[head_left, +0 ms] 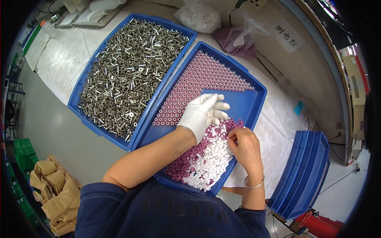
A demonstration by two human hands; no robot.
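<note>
My left hand, in a white glove, hovers over a blue tray. Its thumb is drawn against the index finger, the other fingers loosely curled; anything pinched there cannot be made out. My right hand, bare, has fingertips pinched together at the right edge of a loose pile; what they grip is hidden. White tubular pieces and purple rings make up this pile at the tray's near end. Close rows of upright purple-ringed pieces, with metal showing at their centres, fill the far and left parts.
Left of the tray, a second blue tray is heaped with short metal tubes. Bags of white pieces and purple pieces lie against the back wall. Stacked blue trays stand at right, brown paper sacks at lower left.
</note>
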